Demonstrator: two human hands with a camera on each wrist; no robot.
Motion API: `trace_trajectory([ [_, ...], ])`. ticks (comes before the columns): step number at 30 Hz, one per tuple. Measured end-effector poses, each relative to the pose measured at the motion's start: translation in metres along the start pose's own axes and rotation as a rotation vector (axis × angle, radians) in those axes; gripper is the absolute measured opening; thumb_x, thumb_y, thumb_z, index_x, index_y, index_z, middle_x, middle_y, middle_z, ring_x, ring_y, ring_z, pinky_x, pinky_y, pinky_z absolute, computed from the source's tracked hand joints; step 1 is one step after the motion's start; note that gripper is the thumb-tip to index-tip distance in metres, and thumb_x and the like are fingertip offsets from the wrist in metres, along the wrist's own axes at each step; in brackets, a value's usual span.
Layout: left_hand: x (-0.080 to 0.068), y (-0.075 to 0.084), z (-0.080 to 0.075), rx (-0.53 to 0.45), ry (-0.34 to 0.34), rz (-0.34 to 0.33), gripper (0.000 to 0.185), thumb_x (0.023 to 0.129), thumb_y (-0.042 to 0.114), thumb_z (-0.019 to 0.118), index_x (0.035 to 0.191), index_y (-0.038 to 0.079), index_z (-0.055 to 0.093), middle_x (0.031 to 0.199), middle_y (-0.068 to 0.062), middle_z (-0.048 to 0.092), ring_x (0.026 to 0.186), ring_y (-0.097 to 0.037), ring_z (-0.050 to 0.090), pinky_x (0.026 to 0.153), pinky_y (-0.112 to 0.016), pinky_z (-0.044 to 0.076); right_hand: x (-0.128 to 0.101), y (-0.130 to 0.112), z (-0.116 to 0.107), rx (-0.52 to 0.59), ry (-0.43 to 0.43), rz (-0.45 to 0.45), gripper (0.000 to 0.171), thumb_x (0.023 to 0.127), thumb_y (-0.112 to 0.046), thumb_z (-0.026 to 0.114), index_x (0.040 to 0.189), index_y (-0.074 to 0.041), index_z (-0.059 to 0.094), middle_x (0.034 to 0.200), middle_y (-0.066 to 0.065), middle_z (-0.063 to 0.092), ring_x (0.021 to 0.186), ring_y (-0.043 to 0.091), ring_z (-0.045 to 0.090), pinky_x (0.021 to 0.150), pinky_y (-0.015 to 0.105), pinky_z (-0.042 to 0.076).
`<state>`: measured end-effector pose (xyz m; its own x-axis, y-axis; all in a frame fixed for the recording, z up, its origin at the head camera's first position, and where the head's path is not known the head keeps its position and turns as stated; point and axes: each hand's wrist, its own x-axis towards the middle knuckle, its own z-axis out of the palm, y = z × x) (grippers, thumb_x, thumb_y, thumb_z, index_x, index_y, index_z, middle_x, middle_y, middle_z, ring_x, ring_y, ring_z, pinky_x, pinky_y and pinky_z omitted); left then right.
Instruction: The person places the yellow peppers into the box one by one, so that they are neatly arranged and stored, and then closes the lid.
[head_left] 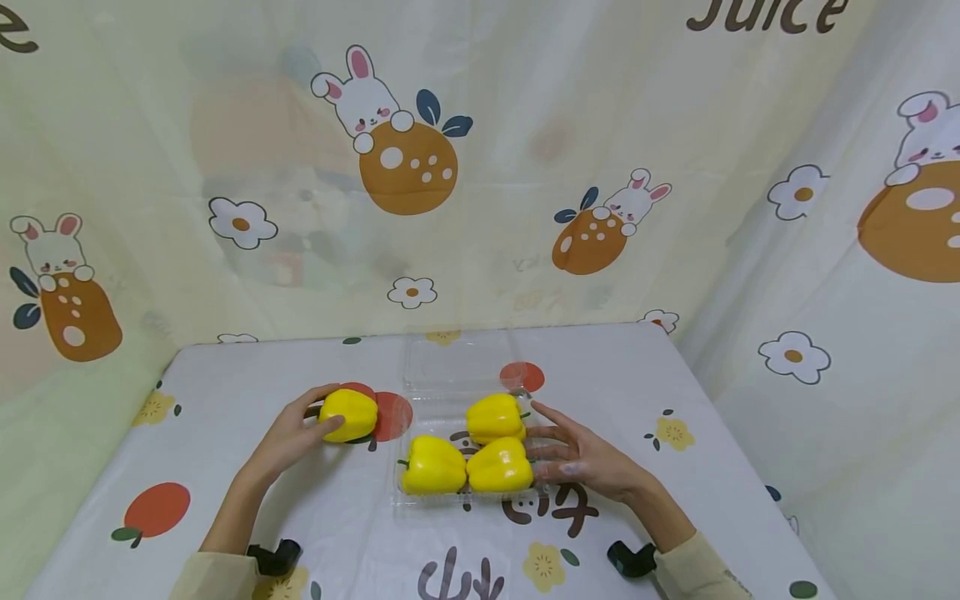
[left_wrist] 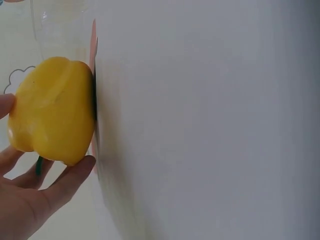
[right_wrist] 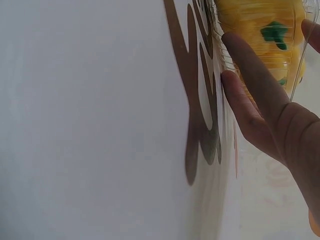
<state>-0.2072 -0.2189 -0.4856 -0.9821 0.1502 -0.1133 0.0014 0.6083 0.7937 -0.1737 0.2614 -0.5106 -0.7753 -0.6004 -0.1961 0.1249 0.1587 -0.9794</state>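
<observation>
My left hand (head_left: 296, 433) grips a yellow bell pepper (head_left: 348, 415) near the left side of the table, its fingers and thumb around the stem end. In the left wrist view this pepper (left_wrist: 52, 110) is very close to the tabletop; whether it touches cannot be told. Three more yellow bell peppers (head_left: 433, 465) lie in a clear plastic box (head_left: 401, 493) in the middle. My right hand (head_left: 588, 458) rests its nearly straight fingers along the box's right side. The right wrist view shows fingertips against the ribbed wall and green stems (right_wrist: 275, 34) through it.
The box's clear lid (head_left: 450, 367) lies folded back behind it, towards the hanging cloth (head_left: 487, 275). A white cloth with printed fruit, flowers and lettering covers the table (head_left: 352, 517). Black camera mounts (head_left: 276, 557) sit at both wrists.
</observation>
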Motion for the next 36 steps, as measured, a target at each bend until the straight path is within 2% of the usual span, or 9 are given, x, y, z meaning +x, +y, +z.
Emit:
trace_trajectory([
  [11,0.003,0.011,0.000,-0.010,0.021,-0.006,0.067,0.103,0.031,0.067,0.162,0.011,0.041,0.167,-0.023,0.040,0.146,-0.050,0.046,0.116,-0.065,0.048,0.000,-0.001,0.001,0.000,0.004,0.004,0.103,0.098,-0.027,0.073,0.172,-0.023,0.003,0.170,0.030,0.027,0.148,0.047,0.048,0.113,0.052,0.056],
  [17,0.000,0.023,0.002,-0.045,0.081,0.034,0.068,0.103,0.033,0.068,0.162,0.012,0.041,0.165,-0.022,0.044,0.144,-0.047,0.048,0.110,-0.057,0.057,0.000,-0.001,0.001,0.002,0.004,0.005,0.102,0.098,-0.028,0.073,0.172,-0.024,0.003,0.171,0.029,0.027,0.148,0.047,0.048,0.112,0.052,0.056],
  [23,-0.003,0.033,0.005,-0.081,0.147,0.073,0.066,0.104,0.030,0.067,0.162,0.011,0.041,0.164,-0.020,0.045,0.144,-0.045,0.050,0.106,-0.056,0.059,0.000,-0.001,0.001,0.002,0.008,0.006,0.103,0.098,-0.025,0.074,0.172,-0.024,0.003,0.171,0.030,0.027,0.148,0.048,0.048,0.112,0.052,0.056],
  [30,-0.008,0.049,0.008,-0.083,0.132,0.089,0.065,0.103,0.028,0.069,0.161,0.014,0.042,0.163,-0.021,0.046,0.143,-0.045,0.052,0.102,-0.052,0.062,-0.001,0.000,0.000,0.014,-0.001,0.005,0.102,0.099,-0.027,0.073,0.172,-0.024,0.002,0.171,0.030,0.026,0.148,0.047,0.048,0.112,0.051,0.056],
  [36,-0.009,0.060,0.015,-0.068,0.119,0.107,0.065,0.102,0.026,0.070,0.161,0.015,0.043,0.161,-0.021,0.048,0.143,-0.045,0.053,0.106,-0.055,0.060,0.000,0.001,0.000,0.016,0.001,0.006,0.101,0.099,-0.027,0.073,0.172,-0.024,0.003,0.171,0.030,0.026,0.148,0.047,0.048,0.112,0.051,0.056],
])
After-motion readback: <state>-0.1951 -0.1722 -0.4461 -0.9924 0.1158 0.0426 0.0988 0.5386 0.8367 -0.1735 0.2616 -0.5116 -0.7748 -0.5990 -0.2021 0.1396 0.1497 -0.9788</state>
